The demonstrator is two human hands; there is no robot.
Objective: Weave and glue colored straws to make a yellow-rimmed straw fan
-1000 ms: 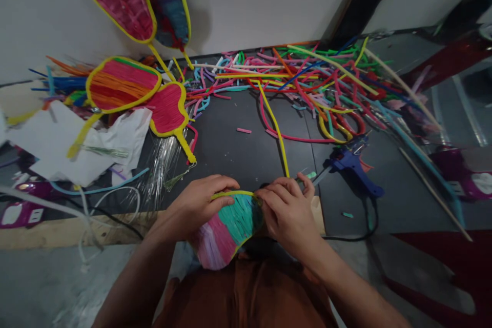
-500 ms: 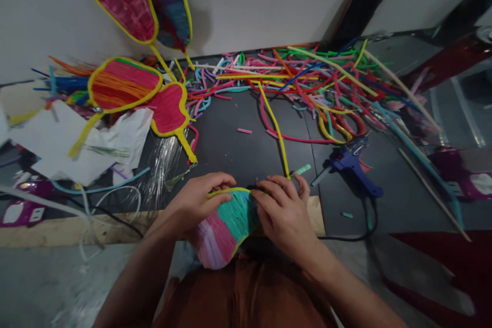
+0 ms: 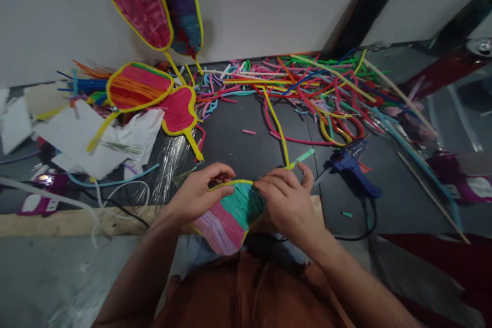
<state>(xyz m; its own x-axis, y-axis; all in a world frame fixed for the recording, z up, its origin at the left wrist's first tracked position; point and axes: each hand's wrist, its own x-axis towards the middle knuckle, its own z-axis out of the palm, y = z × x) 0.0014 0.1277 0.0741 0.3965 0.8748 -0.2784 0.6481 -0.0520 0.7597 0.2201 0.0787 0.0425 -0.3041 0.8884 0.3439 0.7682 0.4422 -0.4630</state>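
Note:
A small craft fan [image 3: 226, 220] with green, pink and lilac stripes and a yellow edging is held at the table's front edge. My left hand [image 3: 205, 189] is closed on its upper left rim, thumb on the face and fingers behind. At the upper right, my right hand [image 3: 286, 195] pinches the yellow edging, covering that corner of the fan. From beside my right fingers a yellow pipe cleaner [image 3: 277, 122] runs up across the tabletop to the pile. A mint-green piece [image 3: 303, 156] lies just past those fingers.
Pipe cleaners [image 3: 261, 74] are heaped along the wall. A blue glue gun [image 3: 353, 171] and red-handled scissors [image 3: 349, 128] lie at right. On the left are finished fans [image 3: 140, 87], white paper [image 3: 80, 138] and a white cable [image 3: 128, 200]. A dark upright object [image 3: 361, 15] leans at the wall.
The view has shifted slightly, so the table items appear a little to the right on the left side. The fan's lower end has tilted up a little; both hands keep their hold.

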